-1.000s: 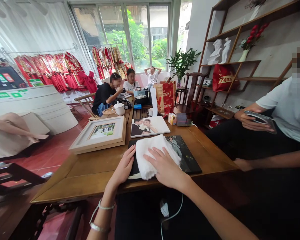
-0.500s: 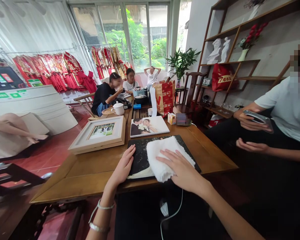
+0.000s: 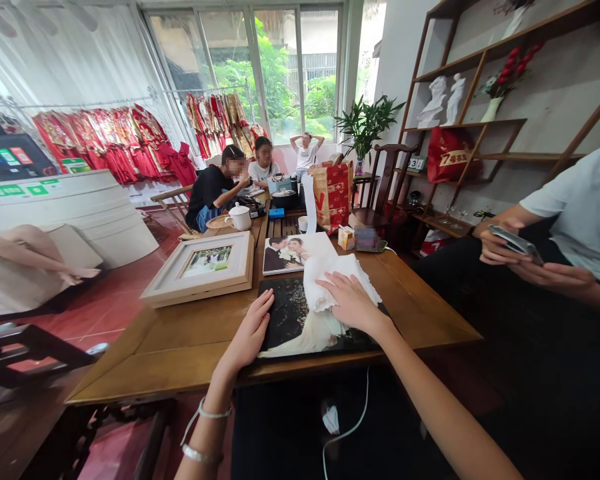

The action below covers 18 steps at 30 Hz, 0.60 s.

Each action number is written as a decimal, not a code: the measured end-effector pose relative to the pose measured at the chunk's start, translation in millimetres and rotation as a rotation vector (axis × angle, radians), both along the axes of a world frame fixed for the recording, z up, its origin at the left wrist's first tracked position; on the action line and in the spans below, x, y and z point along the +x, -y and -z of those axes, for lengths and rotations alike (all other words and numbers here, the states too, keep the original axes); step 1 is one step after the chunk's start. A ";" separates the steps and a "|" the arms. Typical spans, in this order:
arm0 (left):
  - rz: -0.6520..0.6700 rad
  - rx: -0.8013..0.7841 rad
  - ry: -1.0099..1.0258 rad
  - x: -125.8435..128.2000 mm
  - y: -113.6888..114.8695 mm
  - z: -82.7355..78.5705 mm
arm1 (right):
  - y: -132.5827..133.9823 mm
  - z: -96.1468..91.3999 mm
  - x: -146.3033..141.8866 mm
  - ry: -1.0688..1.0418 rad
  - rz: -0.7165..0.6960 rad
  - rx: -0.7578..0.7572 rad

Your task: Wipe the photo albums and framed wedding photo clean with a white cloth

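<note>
A dark photo panel showing a pale trailing gown lies flat near the front edge of the wooden table. My left hand rests along the panel's left edge, fingers stretched out, holding nothing. On the panel's upper right is a white cloth, bunched and reaching past the far edge. My right hand lies over this cloth with its fingers spread flat, pressing it down; the thumb is hidden. The cloth covers the panel's upper right part.
Behind the panel lie a couple's photo print and a light wooden picture frame. Farther back stand a white lidded cup, a small box and a paper bag. A seated person at right holds a phone. Other people sit beyond.
My right hand and the cloth have slid away from me toward the far edge, uncovering the gown in the photo. My left hand stays put. The person at right now has both hands at the phone.
</note>
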State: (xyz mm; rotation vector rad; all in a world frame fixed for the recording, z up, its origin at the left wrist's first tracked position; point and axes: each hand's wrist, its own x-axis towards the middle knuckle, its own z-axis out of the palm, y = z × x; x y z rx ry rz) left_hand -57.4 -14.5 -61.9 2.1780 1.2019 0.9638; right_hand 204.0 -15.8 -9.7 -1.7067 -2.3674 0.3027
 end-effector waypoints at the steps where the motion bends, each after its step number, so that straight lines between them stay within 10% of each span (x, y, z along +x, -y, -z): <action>1: -0.001 0.002 -0.002 0.0 -0.1 0.0 | 8.8 0.5 -0.5 -0.004 -0.021 0.006; 10: -0.018 -0.021 -0.017 2.2 0.4 -0.9 | 109.0 -2.0 11.6 -0.102 -0.213 -0.041; 18: -0.001 -0.012 -0.029 1.3 0.7 -1.6 | 64.0 2.1 35.3 -0.169 -0.214 -0.046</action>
